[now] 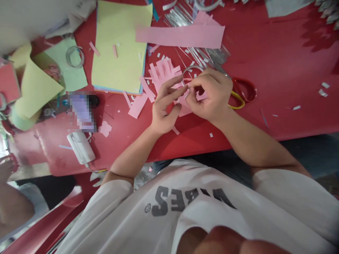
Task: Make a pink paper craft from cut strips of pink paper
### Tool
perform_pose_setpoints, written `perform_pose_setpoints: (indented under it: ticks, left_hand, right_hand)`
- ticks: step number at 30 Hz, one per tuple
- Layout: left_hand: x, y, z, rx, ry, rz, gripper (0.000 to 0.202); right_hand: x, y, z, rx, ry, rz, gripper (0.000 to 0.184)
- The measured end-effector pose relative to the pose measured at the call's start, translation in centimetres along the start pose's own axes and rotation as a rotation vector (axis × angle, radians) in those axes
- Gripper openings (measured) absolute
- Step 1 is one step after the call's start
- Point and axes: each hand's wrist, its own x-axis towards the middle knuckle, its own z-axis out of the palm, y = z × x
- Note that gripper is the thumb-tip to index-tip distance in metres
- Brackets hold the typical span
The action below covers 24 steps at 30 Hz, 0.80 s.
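Above the red table, my left hand has its fingers stretched out and its thumb apart. Its index fingertip meets the fingertips of my right hand. My right thumb and index finger are pinched together over something too small to make out. Just behind both hands lies a heap of pink paper strips. Part of a roll of tape shows beyond my fingers. To the right of my right hand are scissors with red handles, and a yellow handle lies beside them.
Yellow paper sheets are stacked at the back left. A wide pink strip lies over silvery wires. A second tape roll, a white device with a cable and paper scraps are on the left. Another person's arm is at far left.
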Motion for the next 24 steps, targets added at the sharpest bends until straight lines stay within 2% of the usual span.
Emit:
perform_pose_setpoints:
  ticks: [2,4,6,7,10,12,15,19,24]
  left_hand:
    - [0.1,0.1,-0.1,-0.065,0.011,-0.052,0.049]
    - [0.1,0.1,-0.3,-0.143,0.033,-0.1,0.046]
    - [0.1,0.0,-0.4,-0.23,0.068,-0.141,0.045]
    - [0.1,-0.1,-0.5,-0.27,0.084,-0.154,0.045]
    - [-0.1,-0.6,-0.7,-0.334,0.106,-0.194,0.042]
    - [-0.2,-1.0,-0.9,-0.312,0.095,-0.188,0.038]
    - [-0.6,-1.9,-0.9,-0.232,0.037,-0.132,0.037]
    - [-1.0,-3.0,-0.7,-0.161,0.035,-0.139,0.04]
    - [-0.8,-3.2,-0.7,-0.082,-0.022,-0.063,0.044]
  right_hand:
    - [0.3,-0.1,-0.1,0.034,0.038,0.044,0.004]
    - [0.6,0.0,-0.3,0.075,0.095,0.066,0.008]
    - [1.0,0.3,-0.5,0.128,0.094,0.028,0.012]
    - [1.1,0.5,-0.6,0.152,0.04,-0.021,0.012]
    - [1.2,0.7,-0.6,0.2,-0.229,-0.189,0.011]
    - [1.0,0.6,-0.4,0.23,-0.302,-0.215,0.009]
    - [0.7,0.2,-0.1,0.273,-0.236,-0.116,0.009]
    - [0.7,-0.4,-0.1,0.305,-0.13,0.047,0.015]
    - [0.9,-0.8,-0.4,0.369,-0.129,0.111,0.023]
